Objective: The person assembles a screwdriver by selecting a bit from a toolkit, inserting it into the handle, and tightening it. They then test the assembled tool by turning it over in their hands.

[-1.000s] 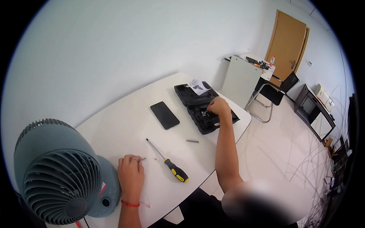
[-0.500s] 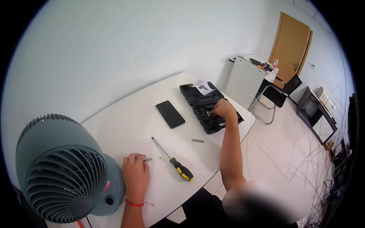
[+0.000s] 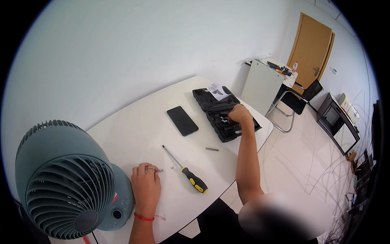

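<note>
My left hand (image 3: 146,181) rests on the white table beside the fan, its fingers curled round a small silver metal piece (image 3: 160,170) that pokes out past them. A red cord circles that wrist. My right hand (image 3: 241,115) reaches into an open black tool case (image 3: 215,129) holding rows of small bits; its fingers are bent together over the bits, and what they pinch is hidden. Between the hands lie a black-and-yellow screwdriver (image 3: 195,180), a tiny pale piece (image 3: 172,167) and a short grey metal rod (image 3: 212,149).
A grey-green fan (image 3: 61,150) stands at the left table edge. A black phone (image 3: 182,120) lies near the case, and a printed paper (image 3: 218,92) sits on its lid. Beyond are a white desk (image 3: 260,85), a black chair (image 3: 298,101) and a wooden door (image 3: 308,44).
My right hand has shifted slightly within the case, showing a little more of the bits. My left hand stays put, the metal piece at a slightly different angle.
</note>
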Demonstrator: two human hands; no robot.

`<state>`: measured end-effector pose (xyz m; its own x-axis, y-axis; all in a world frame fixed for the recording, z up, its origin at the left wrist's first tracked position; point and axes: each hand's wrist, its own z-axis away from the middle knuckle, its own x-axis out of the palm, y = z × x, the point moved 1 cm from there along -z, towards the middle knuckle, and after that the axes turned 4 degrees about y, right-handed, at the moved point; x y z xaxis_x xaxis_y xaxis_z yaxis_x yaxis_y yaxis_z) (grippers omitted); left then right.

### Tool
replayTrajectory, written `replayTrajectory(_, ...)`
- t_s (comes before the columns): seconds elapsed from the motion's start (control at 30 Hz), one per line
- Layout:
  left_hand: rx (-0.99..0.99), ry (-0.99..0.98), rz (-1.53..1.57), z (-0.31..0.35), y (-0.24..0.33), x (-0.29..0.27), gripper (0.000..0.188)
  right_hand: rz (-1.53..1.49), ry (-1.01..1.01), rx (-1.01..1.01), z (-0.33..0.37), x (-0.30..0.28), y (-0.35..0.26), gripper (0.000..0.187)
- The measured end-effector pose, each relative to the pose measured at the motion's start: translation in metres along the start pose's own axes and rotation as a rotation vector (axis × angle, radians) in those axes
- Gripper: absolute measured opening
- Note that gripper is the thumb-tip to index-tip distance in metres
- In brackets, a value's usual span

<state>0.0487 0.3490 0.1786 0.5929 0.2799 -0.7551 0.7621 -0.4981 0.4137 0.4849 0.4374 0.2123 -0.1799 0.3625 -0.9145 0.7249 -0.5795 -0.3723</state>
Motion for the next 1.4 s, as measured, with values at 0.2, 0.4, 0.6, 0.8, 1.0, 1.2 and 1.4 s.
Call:
replayTrajectory(0.2,0.007,0.019,-0.016,0.000,0.003,-0.002,0.007,-0.023,0.070,0.062,0.010,-0.007,-0.007,0.030)
replayTrajectory(0.4,0.021,0.017,0.010,-0.001,-0.001,0.004,0.005,-0.032,0.117,0.076,0.001,-0.002,0.007,0.029)
replayTrajectory(0.6,0.013,-0.002,-0.012,-0.001,-0.001,0.002,0.008,-0.071,0.096,0.140,-0.012,0.005,0.027,0.025)
replayTrajectory(0.8,0.028,0.007,0.024,-0.002,-0.001,0.003,0.008,-0.087,0.092,0.118,-0.029,0.020,0.046,0.024)
replayTrajectory(1.0,0.064,0.001,0.033,-0.001,-0.004,0.000,0.009,-0.075,-0.027,0.080,-0.034,0.028,0.045,0.025)
replayTrajectory(1.2,0.067,0.001,0.077,-0.003,-0.004,-0.003,0.011,-0.049,0.091,0.015,-0.036,0.028,0.046,0.024)
replayTrajectory(1.4,-0.006,-0.067,0.026,-0.002,-0.008,-0.005,0.015,-0.659,-0.096,-0.147,-0.004,-0.016,0.013,0.025)
